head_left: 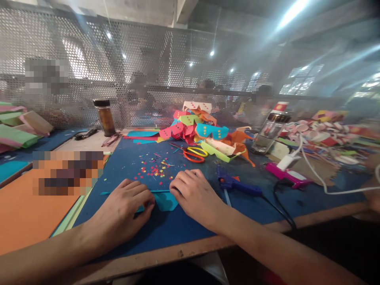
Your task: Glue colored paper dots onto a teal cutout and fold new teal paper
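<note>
A piece of bright blue paper [166, 202] with a folded edge lies on the dark blue work mat in front of me. My left hand [127, 206] is closed on its left part, fingers curled and thumb low against the paper. On the right end, my right hand [194, 196] has its fingers bent down over the paper, and the fingertips are partly hidden. Just beyond the hands are scattered small red and yellow paper bits [152, 171]. Scissors [194, 154] with orange and yellow handles lie past them. A blue glue gun [237, 184] rests beside my right hand.
Folded coloured paper pieces [190, 126] are heaped at the back. An amber jar [105, 117] stands back left, a clear bottle [268, 132] back right. Orange sheets [26, 209] lie left. A pink power strip [287, 176] with cords sits right, before a perforated metal screen [148, 51].
</note>
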Available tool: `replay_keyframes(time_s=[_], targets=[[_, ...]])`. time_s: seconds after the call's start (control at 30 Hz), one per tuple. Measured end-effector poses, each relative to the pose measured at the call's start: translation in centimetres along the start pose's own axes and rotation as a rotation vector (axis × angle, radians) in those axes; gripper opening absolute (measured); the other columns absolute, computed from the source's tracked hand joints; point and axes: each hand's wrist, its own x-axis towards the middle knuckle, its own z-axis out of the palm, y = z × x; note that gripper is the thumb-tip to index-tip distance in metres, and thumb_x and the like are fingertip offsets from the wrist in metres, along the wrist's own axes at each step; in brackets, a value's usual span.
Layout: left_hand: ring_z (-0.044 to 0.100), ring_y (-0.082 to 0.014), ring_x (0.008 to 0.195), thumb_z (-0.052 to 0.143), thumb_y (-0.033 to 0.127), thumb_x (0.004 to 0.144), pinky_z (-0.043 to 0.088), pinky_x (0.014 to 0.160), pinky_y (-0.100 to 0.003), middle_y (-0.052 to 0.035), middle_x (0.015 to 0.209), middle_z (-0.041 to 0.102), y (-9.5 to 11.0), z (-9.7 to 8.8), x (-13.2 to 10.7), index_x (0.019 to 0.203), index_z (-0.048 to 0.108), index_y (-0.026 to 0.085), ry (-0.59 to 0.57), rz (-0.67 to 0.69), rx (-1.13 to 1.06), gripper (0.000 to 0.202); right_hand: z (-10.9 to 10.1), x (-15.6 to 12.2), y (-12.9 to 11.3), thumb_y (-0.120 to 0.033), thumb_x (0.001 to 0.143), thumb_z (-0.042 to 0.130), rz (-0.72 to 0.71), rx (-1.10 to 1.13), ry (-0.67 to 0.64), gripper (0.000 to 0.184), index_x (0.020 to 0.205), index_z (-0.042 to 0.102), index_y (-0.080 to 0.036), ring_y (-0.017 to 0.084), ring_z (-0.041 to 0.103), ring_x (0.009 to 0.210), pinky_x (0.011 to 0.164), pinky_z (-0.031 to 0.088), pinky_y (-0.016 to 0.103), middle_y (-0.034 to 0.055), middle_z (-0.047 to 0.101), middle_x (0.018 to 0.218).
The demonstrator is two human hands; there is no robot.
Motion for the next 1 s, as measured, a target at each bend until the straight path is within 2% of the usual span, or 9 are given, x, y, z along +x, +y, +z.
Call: replay_keyframes(time_s=[0.3, 0.47, 0.6, 0.77, 1.0], targets=[[0.057, -0.0153, 0.069, 0.048, 0.013, 0.094, 0.041, 0.073, -0.032, 0.001, 0.077, 0.065, -0.1, 0.2, 0.1, 0.084, 0.059, 0.02, 0.002, -0.016, -0.12, 0.017, -1.6, 1.8, 0.1, -0.02, 0.098, 0.054, -0.126, 0.105, -0.106, 0.015, 0.095, 0.068, -0.018, 0.02, 0.059, 0.094, 0.081, 0.039, 0.035, 0.0059, 0.067, 0.097], [0.058, -0.0159, 0.071, 0.048, 0.011, 0.087, 0.043, 0.068, -0.029, 0.001, 0.075, 0.063, 0.2, 0.1, 0.0, 0.081, 0.058, 0.021, -0.033, -0.136, -0.189, 0.015, -0.7, 3.2, 0.5, -0.015, 0.094, 0.058, -0.129, 0.273, -0.172, 0.012, 0.094, 0.069, -0.018, 0.018, 0.062, 0.092, 0.083, 0.045, 0.03, 0.0036, 0.069, 0.096], [0.057, -0.0154, 0.067, 0.048, 0.013, 0.084, 0.043, 0.062, -0.027, 0.0012, 0.073, 0.061, 0.4, 0.1, 0.2, 0.078, 0.055, 0.022, -0.084, -0.235, -0.205, 0.012, 0.0, 3.3, 0.7, -0.015, 0.094, 0.059, -0.095, 0.37, -0.14, 0.011, 0.095, 0.069, -0.019, 0.017, 0.063, 0.093, 0.083, 0.046, 0.03, 0.0033, 0.069, 0.098], [0.057, -0.0151, 0.067, 0.048, 0.013, 0.082, 0.043, 0.062, -0.027, 0.0018, 0.073, 0.061, 0.3, 0.0, 0.3, 0.077, 0.054, 0.022, -0.113, -0.298, -0.235, 0.012, 0.3, 3.1, 0.6, -0.017, 0.096, 0.059, -0.097, 0.515, -0.092, 0.011, 0.098, 0.069, -0.019, 0.016, 0.063, 0.094, 0.083, 0.046, 0.028, 0.0033, 0.068, 0.099], [0.057, -0.0155, 0.068, 0.048, 0.018, 0.084, 0.044, 0.063, -0.027, 0.0015, 0.076, 0.062, 0.2, -0.2, 0.2, 0.078, 0.057, 0.022, -0.135, -0.329, -0.249, 0.012, 0.5, 3.5, 0.9, -0.013, 0.089, 0.064, -0.09, 0.636, -0.213, 0.01, 0.09, 0.072, -0.018, 0.015, 0.062, 0.088, 0.078, 0.044, 0.025, 0.0015, 0.068, 0.091]])
